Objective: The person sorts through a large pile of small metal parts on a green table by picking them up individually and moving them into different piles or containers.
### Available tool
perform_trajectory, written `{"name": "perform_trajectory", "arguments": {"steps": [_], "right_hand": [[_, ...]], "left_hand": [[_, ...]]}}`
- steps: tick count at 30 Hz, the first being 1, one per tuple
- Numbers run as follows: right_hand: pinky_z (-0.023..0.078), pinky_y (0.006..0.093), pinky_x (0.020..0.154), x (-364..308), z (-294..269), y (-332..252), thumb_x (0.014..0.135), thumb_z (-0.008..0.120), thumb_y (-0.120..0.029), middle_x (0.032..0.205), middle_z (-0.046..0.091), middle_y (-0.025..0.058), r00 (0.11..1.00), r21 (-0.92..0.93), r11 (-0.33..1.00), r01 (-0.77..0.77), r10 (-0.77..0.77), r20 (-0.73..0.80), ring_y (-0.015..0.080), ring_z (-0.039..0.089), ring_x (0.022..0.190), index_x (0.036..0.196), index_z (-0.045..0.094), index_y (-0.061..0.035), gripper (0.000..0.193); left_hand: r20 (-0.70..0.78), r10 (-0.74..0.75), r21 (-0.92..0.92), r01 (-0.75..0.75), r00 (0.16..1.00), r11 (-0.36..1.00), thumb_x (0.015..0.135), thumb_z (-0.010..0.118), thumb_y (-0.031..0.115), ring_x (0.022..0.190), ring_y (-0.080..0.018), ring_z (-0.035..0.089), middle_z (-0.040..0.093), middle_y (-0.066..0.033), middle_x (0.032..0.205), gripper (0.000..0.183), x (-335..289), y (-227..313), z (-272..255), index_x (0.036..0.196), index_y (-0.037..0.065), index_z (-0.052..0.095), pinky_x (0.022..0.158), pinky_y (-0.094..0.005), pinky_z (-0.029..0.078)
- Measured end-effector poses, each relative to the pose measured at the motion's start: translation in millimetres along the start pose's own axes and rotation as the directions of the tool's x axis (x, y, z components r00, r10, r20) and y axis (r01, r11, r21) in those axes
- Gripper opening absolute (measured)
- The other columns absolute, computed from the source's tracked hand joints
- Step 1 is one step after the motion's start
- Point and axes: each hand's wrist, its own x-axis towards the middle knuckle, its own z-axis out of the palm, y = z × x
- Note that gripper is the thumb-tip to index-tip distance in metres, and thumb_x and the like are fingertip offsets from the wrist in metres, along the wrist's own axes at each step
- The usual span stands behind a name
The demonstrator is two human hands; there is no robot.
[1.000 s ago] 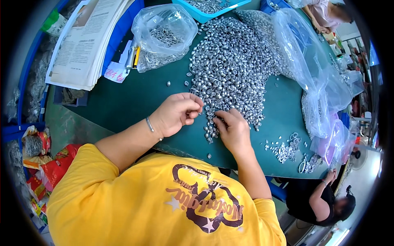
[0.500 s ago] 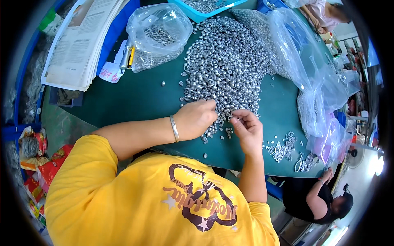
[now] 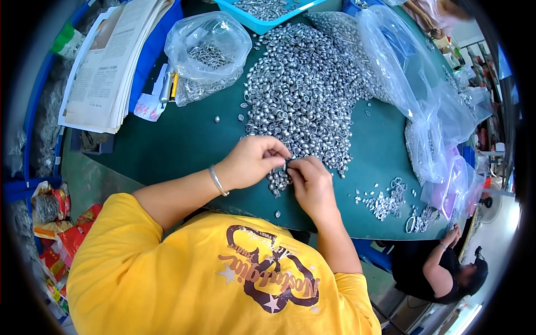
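Silver-grey metal pieces (image 3: 301, 95), small, rounded and hollow, lie in a broad heap on the green table (image 3: 178, 139), directly ahead of the operator. Left hand (image 3: 245, 163): positioned at the near edge of the heap, thumb and fingers curled inward, bracelet (image 3: 216, 181) on the wrist. Right hand (image 3: 311, 183): positioned opposite, fingers bent, tips just beside those of the left hand. Detail between the fingertips is too small to resolve; whether either hand pinches a piece cannot be told. Several metal pieces lie just beneath the fingertips. An open clear bag (image 3: 184, 42) containing metal parts stands left of the heap; a turquoise tray (image 3: 265, 26) sits at the heap's far end; a large plastic bag (image 3: 427, 125) lies to its right.
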Motion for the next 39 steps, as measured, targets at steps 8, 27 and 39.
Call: {"name": "perform_trajectory", "arguments": {"steps": [8,27,39], "right_hand": [[0.041,0.0209,0.049,0.3,-14.6,13.0,0.079,0.060,-0.003,0.072,0.060,0.0026,0.923,0.556,0.739,-0.381,0.344,0.174,0.0098,0.053,0.054,0.081,0.061,0.0006,0.004],[0.048,0.0278,0.076,17.1,-7.8,-40.2,0.077,0.052,0.011,0.106,0.061,0.0157,0.996,0.312,0.947,0.076,-0.086,0.021,0.0211,0.061,0.088,0.092,0.058,0.0024,0.018],[0.045,0.0245,0.072,-21.3,-26.6,0.5,0.075,0.051,0.011,0.086,0.062,0.0106,0.942,0.449,0.887,-0.105,0.233,-0.241,0.0174,0.058,0.082,0.083,0.060,0.0011,0.016]], "left_hand": [[0.195,-0.302,-0.781,0.334,0.933,0.527,0.082,0.046,0.008,0.064,-0.0129,0.052,0.055,-0.0038,0.076,0.011,-4.0,3.7,-31.7,0.085,0.004,0.056,0.051,-0.0235,0.040],[0.462,-0.019,-0.884,0.462,0.887,0.068,0.094,0.039,0.025,0.108,-0.0251,0.054,0.057,-0.0150,0.111,0.038,-5.5,-20.9,-3.2,0.117,-0.003,0.051,0.097,-0.0415,0.040],[-0.677,0.151,-0.248,-0.417,0.720,0.874,0.086,0.043,-0.006,0.103,-0.0230,0.057,0.058,-0.0174,0.111,0.026,63.4,70.5,-124.1,0.109,-0.008,0.055,0.091,-0.0318,0.043]]}}
